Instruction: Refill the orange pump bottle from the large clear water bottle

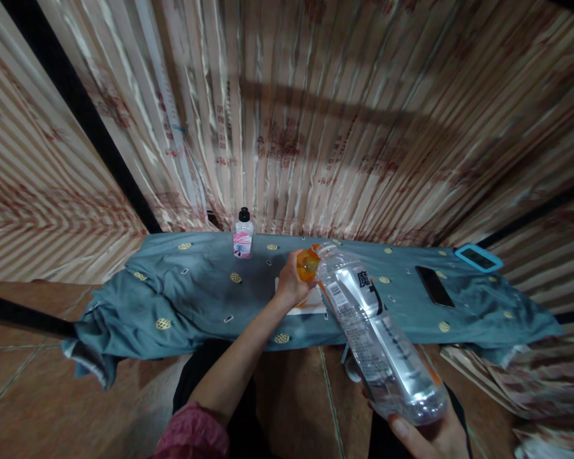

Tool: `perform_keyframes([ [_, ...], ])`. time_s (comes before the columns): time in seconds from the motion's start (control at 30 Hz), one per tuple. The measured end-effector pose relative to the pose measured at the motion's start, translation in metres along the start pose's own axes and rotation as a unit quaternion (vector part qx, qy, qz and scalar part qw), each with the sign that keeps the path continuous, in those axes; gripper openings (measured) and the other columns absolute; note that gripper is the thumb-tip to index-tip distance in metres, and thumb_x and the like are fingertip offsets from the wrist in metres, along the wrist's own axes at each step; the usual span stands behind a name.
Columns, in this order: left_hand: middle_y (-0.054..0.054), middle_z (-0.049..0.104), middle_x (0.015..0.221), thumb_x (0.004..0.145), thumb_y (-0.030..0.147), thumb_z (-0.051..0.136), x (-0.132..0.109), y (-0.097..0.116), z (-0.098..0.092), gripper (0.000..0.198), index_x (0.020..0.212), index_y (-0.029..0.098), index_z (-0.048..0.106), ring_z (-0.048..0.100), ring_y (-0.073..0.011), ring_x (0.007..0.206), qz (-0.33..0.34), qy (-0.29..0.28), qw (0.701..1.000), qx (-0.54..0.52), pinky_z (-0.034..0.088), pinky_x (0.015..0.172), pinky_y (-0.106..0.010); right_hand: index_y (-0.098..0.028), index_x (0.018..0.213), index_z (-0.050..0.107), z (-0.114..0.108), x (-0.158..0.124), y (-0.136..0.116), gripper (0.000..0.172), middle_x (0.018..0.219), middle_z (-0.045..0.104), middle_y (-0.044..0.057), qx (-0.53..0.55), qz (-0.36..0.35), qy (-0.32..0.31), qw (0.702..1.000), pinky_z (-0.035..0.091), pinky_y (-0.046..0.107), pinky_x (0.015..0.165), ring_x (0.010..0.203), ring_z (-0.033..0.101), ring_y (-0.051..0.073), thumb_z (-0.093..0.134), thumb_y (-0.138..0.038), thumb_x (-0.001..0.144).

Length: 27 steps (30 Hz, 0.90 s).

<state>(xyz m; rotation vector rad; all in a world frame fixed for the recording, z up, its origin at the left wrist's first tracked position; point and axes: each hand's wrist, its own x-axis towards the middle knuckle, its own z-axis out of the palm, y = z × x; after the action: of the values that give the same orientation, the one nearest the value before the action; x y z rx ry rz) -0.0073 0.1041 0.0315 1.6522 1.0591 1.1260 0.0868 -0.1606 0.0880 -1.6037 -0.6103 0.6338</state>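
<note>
A large clear plastic bottle (380, 335) with a silver printed label lies slantwise in front of me, its base toward my right and its neck pointing up-left. My right hand (425, 437) is closed around the base end, thumb on the near side. At the neck, my left hand (291, 280) has its fingers wrapped round a rounded, see-through orange cap (308, 265). The cap meets the bottle's mouth; whether it is screwed on or loose I cannot tell. A white sheet with orange marks (309, 308) lies partly hidden under the left hand.
A cloth-covered bench (205, 299) runs across the view. On it stand a small black-capped bottle (243, 234) with a pink label, a black phone (434, 286) and a blue-framed device (479, 257). Pleated curtains (287, 127) hang close behind.
</note>
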Motion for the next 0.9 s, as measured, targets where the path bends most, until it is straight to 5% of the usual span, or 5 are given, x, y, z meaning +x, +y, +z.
perform_keyframes([
  [0.4, -0.009, 0.071, 0.117, 0.056, 0.012, 0.087, 0.001, -0.004, 0.001, 0.074, 0.12, 0.021, 0.051, 0.071, -0.028, 0.106, 0.008, 0.0, 1.0, -0.001, 0.056, 0.096, -0.047, -0.026, 0.134, 0.054, -0.005, 0.003, 0.015, 0.089, 0.134, 0.065, 0.009, 0.015, -0.013, 0.005, 1.0, 0.052, 0.033, 0.096, 0.124, 0.062, 0.031, 0.086, -0.059, 0.058],
  [0.9, -0.007, 0.072, 0.114, 0.056, 0.014, 0.088, 0.001, -0.005, 0.002, 0.073, 0.12, 0.022, 0.052, 0.071, -0.026, 0.102, 0.016, 0.008, 1.0, -0.005, 0.057, 0.093, -0.043, -0.025, 0.126, 0.057, -0.006, 0.005, 0.006, 0.087, 0.118, 0.073, 0.007, 0.03, -0.003, -0.019, 0.999, 0.056, 0.032, 0.09, 0.105, 0.071, 0.027, 0.091, -0.058, 0.053],
])
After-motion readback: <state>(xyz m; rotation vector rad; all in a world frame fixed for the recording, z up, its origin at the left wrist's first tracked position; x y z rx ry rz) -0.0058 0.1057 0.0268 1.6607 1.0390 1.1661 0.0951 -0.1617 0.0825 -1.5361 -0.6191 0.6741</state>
